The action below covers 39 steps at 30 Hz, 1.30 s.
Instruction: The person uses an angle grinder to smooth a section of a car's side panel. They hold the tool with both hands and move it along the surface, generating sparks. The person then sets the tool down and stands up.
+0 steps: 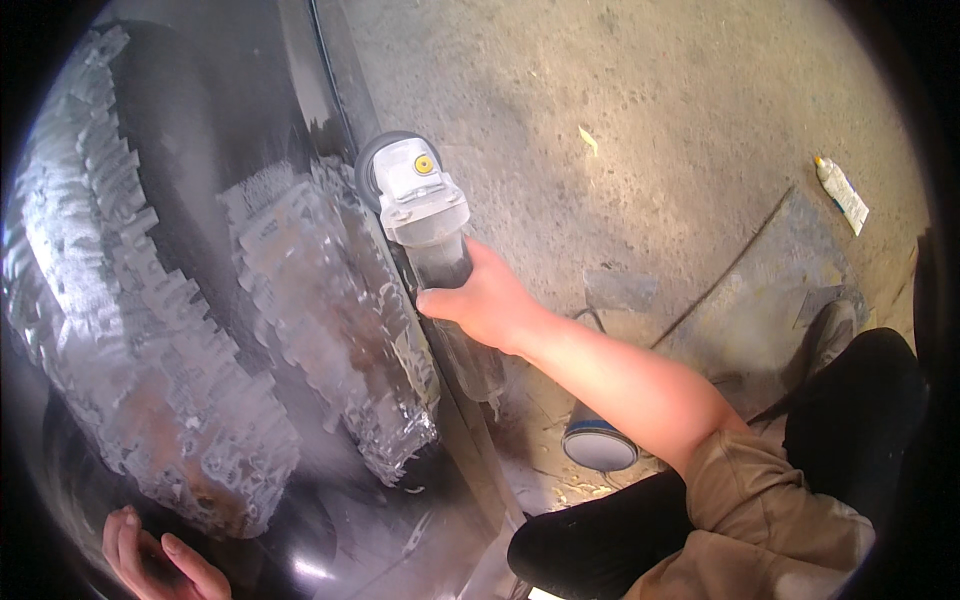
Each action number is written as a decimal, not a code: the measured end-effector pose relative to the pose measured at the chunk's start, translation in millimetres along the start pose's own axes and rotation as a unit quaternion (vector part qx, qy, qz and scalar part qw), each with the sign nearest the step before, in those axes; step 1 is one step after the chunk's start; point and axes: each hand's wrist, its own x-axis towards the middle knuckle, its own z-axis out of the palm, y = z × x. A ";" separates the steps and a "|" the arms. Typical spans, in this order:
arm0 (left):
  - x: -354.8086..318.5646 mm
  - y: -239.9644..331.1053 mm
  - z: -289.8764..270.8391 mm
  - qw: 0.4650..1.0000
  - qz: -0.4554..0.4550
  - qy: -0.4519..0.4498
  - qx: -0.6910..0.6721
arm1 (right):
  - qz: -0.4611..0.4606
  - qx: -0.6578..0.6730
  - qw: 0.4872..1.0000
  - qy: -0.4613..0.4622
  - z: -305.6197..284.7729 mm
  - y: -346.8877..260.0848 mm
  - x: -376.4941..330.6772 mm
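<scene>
— Concrete floor (640, 110), dusty and stained, fills the right side. What's the big thing on the left?

— Dark glossy car panel (190, 130), curved, with wide patches ground to bare scratched metal (330, 310) and some rust brown in them.

— Anything lying around?

— Person's dark trousered knee (860, 400) and a shoe (825, 335) on the right, a round can (598, 445) on the floor under the forearm, a small white tube (842, 193) well apart near the rim.

— The tool?

— Grey angle grinder (425, 215), yellow button on its head, disc against the panel's edge. Right hand (485, 300) wraps tight around its body.

— Left hand (150, 560)?

— Bottom corner, fingers spread flat on the dark panel, holding nothing.
</scene>
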 end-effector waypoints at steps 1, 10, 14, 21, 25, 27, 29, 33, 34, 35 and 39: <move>2.7 0.7 0.7 1.000 0.008 -0.001 0.000 | -0.004 0.024 1.000 -0.009 0.6 -0.5 0.5; -33.4 -25.5 -29.3 0.987 -0.036 -0.131 0.082 | -0.030 -0.048 0.998 0.013 -0.5 -5.1 12.3; -2.3 -3.6 -3.8 1.000 0.011 -0.011 0.024 | 0.029 -0.043 0.999 -0.001 5.3 -12.2 12.1; -35.2 -27.3 -24.3 0.988 -0.074 -0.115 0.065 | -0.013 -0.027 0.999 0.036 -0.8 -6.1 5.9; -21.0 -8.1 -30.0 0.990 -0.050 -0.089 0.097 | -0.020 0.000 0.999 0.034 -9.8 -13.4 -10.4; -16.3 -10.8 -15.9 0.993 -0.057 -0.076 0.066 | -0.011 0.000 0.997 0.072 -31.3 -13.1 -19.0; -11.0 -1.0 -11.2 0.993 -0.091 -0.066 0.030 | 0.050 0.020 0.998 0.044 -34.0 -18.4 -27.0; -15.7 -11.2 3.0 0.996 -0.071 -0.047 0.036 | 0.015 0.013 0.999 0.046 -25.9 -11.7 -50.8; -11.4 -3.8 8.3 0.996 -0.047 -0.026 0.078 | 0.058 -0.049 0.994 0.079 -28.1 -19.3 -62.2; -12.4 1.2 16.0 0.994 -0.069 -0.023 0.086 | 0.045 -0.033 0.993 0.100 -27.7 -26.7 -72.7; -22.9 28.9 -32.2 0.995 -0.052 -0.071 0.043 | 0.060 0.001 0.998 0.027 -37.6 -4.1 -99.3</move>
